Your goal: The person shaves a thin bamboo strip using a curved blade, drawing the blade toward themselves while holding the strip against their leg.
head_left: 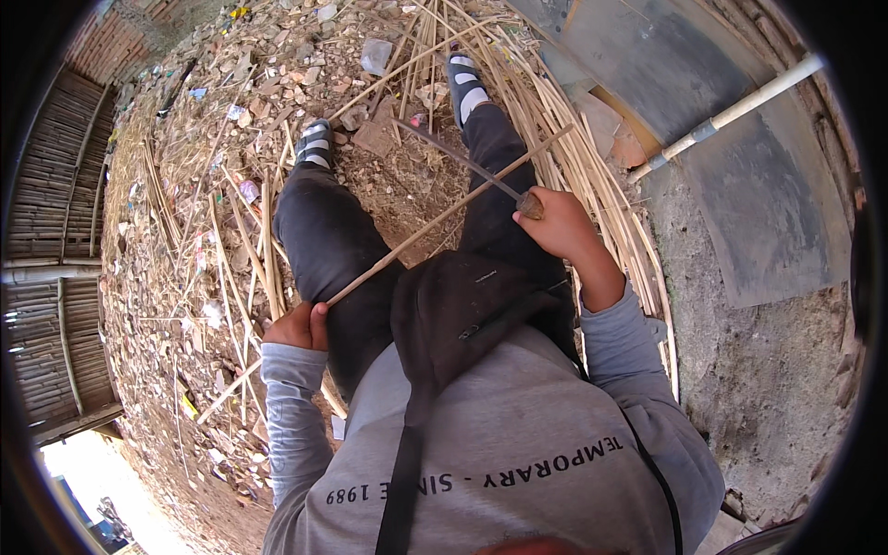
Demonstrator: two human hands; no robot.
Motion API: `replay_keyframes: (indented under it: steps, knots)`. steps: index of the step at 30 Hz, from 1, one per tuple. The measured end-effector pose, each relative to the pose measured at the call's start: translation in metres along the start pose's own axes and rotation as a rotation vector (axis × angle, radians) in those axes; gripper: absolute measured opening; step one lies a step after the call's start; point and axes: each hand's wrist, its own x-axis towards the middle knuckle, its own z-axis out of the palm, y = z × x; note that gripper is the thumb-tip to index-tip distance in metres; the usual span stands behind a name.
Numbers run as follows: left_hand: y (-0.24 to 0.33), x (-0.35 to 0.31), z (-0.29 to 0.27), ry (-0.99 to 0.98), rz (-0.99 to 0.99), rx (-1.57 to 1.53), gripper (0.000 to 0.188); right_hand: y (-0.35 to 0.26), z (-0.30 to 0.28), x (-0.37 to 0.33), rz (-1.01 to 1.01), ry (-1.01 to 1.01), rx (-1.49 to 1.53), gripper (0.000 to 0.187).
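The left hand point(298, 326) is clamped on a slender bamboo stick point(407, 246), its thumb laid along the near part. The stick slants upward to the right, across the front of the dark trousers point(324, 227), and its far end lies past the right thigh. A similar strip shows beyond the left hand toward the lower left; whether it is the same piece cannot be determined. The right hand point(562, 227) is closed around the wooden handle of a long, narrow knife point(462, 162), the blade pointing up and to the left. Blade and stick cross in view close to the handle; whether they touch cannot be confirmed. The wearer's legs extend forward, each foot in a dark sandal with light bands. A black bag point(453, 319) rests at the waist over a grey sweatshirt point(481, 453). A dense pile of bamboo strips point(601, 190) runs along the right side, and looser sticks point(268, 250) lie left of the left leg. The ground point(176, 305) is strewn with rubble and litter. Farther right, a pale pole point(740, 113) lies across dark flat sheets point(768, 203); a slatted bamboo wall point(51, 166) stands at far left.
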Motion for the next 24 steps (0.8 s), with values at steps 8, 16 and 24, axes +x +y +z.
replay_keyframes:
  steps: [8, 16, 24]
  knots:
    - [-0.002, -0.015, -0.008, 0.073, -0.031, -0.067, 0.044, -0.027, -0.005, -0.009, -0.073, -0.112, -0.06, 0.028]
    - [-0.011, -0.016, 0.008, 0.133, -0.188, -0.118, 0.047, -0.037, 0.015, 0.003, -0.239, -0.082, -0.015, 0.026]
    - [-0.012, -0.016, 0.026, 0.213, -0.183, -0.102, 0.047, -0.044, 0.011, 0.005, -0.18, -0.033, -0.024, 0.026]
